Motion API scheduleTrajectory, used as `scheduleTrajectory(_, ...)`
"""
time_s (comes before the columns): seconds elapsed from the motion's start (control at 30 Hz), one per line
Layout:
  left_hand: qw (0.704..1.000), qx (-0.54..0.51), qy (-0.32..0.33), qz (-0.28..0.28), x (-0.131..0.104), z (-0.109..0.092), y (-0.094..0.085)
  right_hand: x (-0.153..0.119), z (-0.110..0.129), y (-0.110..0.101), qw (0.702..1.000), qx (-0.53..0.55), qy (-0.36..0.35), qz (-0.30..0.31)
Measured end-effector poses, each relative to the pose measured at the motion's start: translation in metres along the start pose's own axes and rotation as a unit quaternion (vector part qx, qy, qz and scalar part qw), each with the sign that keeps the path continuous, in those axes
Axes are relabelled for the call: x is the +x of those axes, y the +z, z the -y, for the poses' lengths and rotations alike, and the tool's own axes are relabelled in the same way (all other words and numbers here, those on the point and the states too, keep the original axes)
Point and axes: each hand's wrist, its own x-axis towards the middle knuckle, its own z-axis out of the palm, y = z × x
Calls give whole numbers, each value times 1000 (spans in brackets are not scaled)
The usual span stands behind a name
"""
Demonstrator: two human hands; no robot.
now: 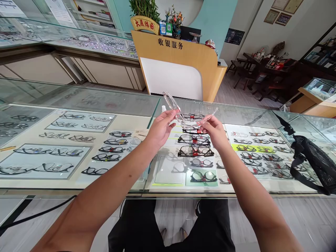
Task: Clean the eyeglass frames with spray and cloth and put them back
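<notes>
A pair of clear-framed glasses (172, 103) is held up above the glass display counter (78, 91). My left hand (163, 126) pinches the frame near its front. On the other side, my right hand (213, 130) has its fingers closed on a clear temple arm. The glasses are tilted, with the lenses toward the left. Beneath the glass lie rows of dark-framed glasses (195, 151), and a green card with another pair (203, 176) is nearer the front edge.
A black mesh bag (316, 159) with straps rests at the counter's right end. A small white bottle (163, 108) stands behind my left hand. Beyond the counter is a wooden cashier desk (181, 56) with plants on top. A black cable (39, 212) runs at lower left.
</notes>
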Motion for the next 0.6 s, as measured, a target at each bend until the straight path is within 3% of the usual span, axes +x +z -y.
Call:
scheduleTrajectory(0.17,999,27,41,-17,-2,-5,-1,-3,7,-2,997,-35,59,25)
scheduleTrajectory(0.37,992,76,80,-53,-7,-4,5,-11,17,2,995,-62,41,64)
scheduleTrajectory(0.6,984,100,146,-21,-16,-1,15,-16,19,8,996,-54,6,72)
